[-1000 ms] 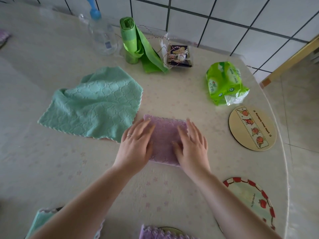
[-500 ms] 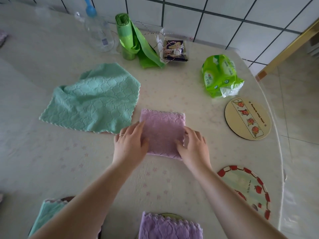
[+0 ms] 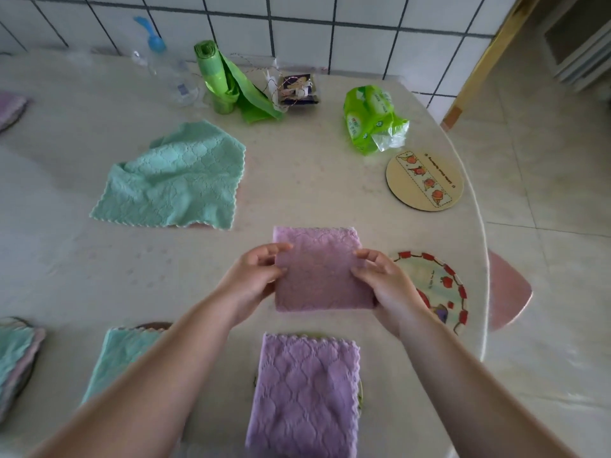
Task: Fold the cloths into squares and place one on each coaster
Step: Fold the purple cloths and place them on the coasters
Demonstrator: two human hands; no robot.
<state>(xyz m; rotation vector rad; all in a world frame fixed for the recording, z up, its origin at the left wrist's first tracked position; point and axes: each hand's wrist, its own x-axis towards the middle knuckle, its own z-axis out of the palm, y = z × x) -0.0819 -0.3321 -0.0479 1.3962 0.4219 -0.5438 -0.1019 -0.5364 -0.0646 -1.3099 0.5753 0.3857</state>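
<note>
A folded purple cloth (image 3: 319, 269) is held flat just above the table, my left hand (image 3: 254, 279) gripping its left edge and my right hand (image 3: 383, 285) its right edge. To its right lies a round coaster with a red apple border (image 3: 444, 285), bare. Farther back right lies a tan round coaster (image 3: 425, 180), also bare. An unfolded green cloth (image 3: 175, 180) lies spread at the back left. Near me, a folded purple cloth (image 3: 305, 391) covers a coaster, and a folded green cloth (image 3: 122, 355) covers a dark one.
Along the tiled wall stand a clear bottle (image 3: 168, 74), a green bag roll (image 3: 224, 84), a small wrapped packet (image 3: 297, 90) and a green tissue pack (image 3: 373, 117). More folded cloths sit at the left edge (image 3: 16, 358). The table's curved edge (image 3: 481, 226) runs on the right.
Both hands went from pressing the purple cloth flat on the table to gripping its side edges and lifting it toward me. The view has tilted down, showing the nearer cloths.
</note>
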